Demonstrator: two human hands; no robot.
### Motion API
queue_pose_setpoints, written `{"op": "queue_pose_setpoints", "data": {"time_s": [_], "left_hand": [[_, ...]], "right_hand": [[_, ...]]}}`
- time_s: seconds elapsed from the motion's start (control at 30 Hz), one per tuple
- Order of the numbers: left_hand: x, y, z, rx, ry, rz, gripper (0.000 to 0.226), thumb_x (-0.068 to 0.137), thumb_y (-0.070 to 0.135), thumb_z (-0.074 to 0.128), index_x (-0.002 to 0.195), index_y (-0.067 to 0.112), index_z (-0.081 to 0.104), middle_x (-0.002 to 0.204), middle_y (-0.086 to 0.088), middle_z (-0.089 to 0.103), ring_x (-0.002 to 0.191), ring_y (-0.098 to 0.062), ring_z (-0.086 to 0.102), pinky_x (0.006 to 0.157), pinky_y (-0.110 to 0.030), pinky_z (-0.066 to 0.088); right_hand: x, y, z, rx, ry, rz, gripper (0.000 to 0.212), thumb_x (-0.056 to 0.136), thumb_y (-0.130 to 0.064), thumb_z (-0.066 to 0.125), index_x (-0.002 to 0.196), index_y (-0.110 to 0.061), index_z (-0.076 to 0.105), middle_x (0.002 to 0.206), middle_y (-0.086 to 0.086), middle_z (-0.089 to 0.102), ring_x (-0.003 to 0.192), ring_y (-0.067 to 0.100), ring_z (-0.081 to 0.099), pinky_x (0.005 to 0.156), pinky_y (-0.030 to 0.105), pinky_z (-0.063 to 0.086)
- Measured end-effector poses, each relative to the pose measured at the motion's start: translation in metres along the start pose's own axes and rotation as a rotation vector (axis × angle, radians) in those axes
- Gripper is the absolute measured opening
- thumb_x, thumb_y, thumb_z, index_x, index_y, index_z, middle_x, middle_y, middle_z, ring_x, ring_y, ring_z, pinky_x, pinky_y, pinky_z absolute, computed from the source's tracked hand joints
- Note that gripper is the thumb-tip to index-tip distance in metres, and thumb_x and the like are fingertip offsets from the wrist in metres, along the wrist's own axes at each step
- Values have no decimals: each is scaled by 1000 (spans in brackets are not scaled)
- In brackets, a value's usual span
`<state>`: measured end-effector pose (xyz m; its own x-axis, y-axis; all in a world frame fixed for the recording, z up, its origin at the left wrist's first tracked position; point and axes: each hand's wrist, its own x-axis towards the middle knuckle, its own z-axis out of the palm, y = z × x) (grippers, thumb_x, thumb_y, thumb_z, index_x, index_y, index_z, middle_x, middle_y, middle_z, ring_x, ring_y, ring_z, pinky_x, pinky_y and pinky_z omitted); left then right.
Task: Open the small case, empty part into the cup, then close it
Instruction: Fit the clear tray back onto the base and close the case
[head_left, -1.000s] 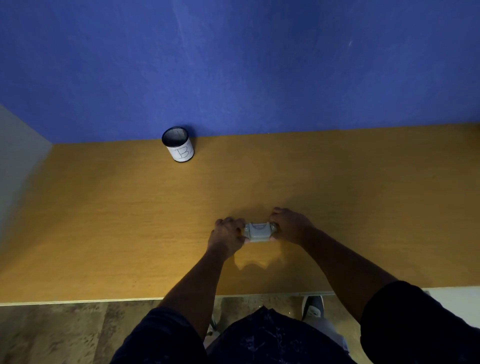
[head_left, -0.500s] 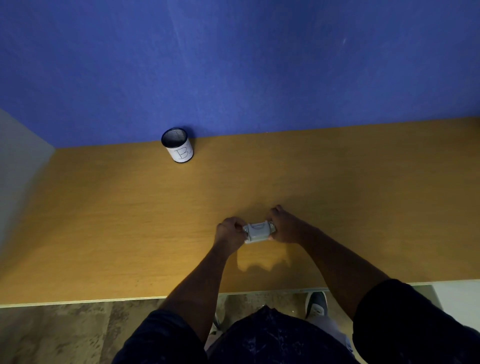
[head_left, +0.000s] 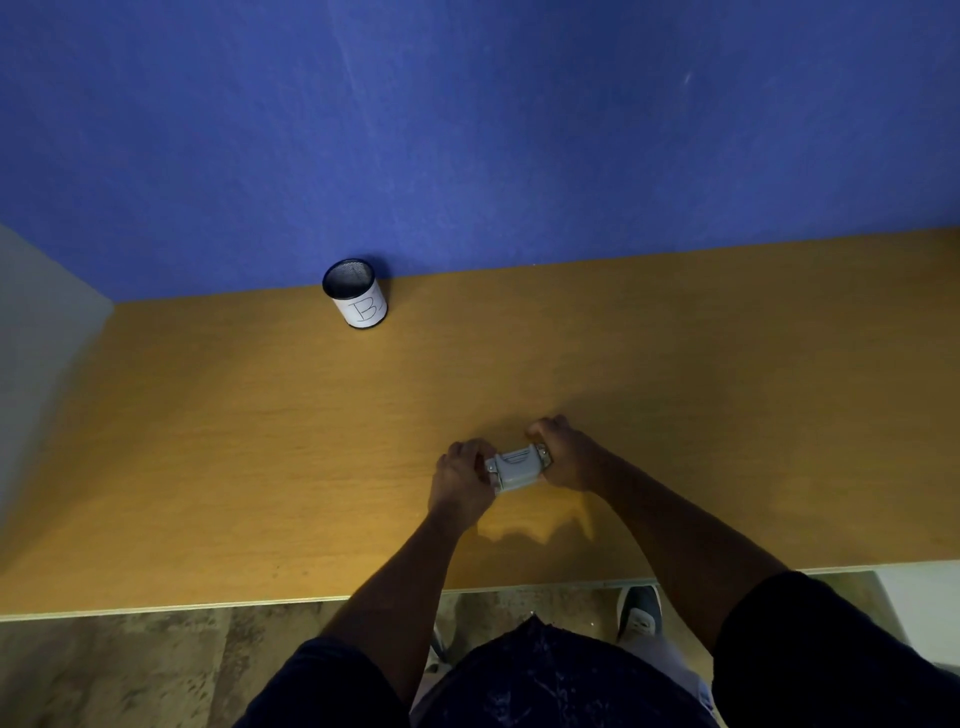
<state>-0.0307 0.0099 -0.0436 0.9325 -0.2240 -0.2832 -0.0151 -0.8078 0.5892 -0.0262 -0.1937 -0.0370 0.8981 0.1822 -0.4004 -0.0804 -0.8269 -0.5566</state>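
A small grey case (head_left: 518, 470) sits between both hands just above the wooden table (head_left: 260, 441), tilted with its right end farther from me; its lid looks closed. My left hand (head_left: 462, 478) grips the case's left end. My right hand (head_left: 566, 457) grips its right end, fingers curled over the far side. A black mesh cup (head_left: 356, 293) with a white label marked "B" stands upright at the table's far edge against the wall, well to the left of the hands. What is inside the case is hidden.
A blue wall (head_left: 467, 130) rises behind the table. A grey panel (head_left: 36, 338) closes off the left side. The table's near edge (head_left: 208, 605) runs in front of my body, with floor and my shoes below it.
The case has tilted slightly, its right end turning away from me, and both hands have shifted with it. The cup has not moved.
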Motion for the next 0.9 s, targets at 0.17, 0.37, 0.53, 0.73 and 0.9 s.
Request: {"op": "queue_pose_setpoints", "data": {"time_s": [0.17,0.37,0.53,0.73,0.9], "left_hand": [[-1,-2,3,3,-1,3,46,79,16,75,124,13,65,127,-11,63,118,-31,58,101,-44,49],[2,-2,-2,-59,-46,-43,41,77,9,75,117,12,66,125,-11,64,116,-29,60,100,-39,50],[4,-1,-9,-322,-42,-172,37,76,-5,69,110,10,68,114,-5,75,106,-24,71,92,-40,59],[6,-3,-16,-600,-31,-263,44,76,-25,60,116,-8,67,100,-18,71,83,-25,67,73,-38,60],[6,-2,-19,-735,-53,-318,38,83,-22,56,116,-8,68,96,-19,70,76,-25,64,64,-31,54]], "right_hand": [[3,3,0,62,-9,31,66,79,-7,75,139,-12,48,138,13,43,120,28,58,91,29,48],[-4,10,-3,207,-26,36,72,76,-17,83,140,-12,50,139,12,45,123,26,57,104,38,50],[-9,14,-4,246,-13,22,48,78,-10,81,123,-5,64,123,15,64,109,23,64,91,34,53],[-9,12,-12,608,7,120,31,85,8,69,116,12,65,98,30,70,74,16,70,64,23,60],[-5,2,-19,583,95,76,13,87,-11,75,89,2,74,67,9,70,56,10,65,58,25,56]]}}
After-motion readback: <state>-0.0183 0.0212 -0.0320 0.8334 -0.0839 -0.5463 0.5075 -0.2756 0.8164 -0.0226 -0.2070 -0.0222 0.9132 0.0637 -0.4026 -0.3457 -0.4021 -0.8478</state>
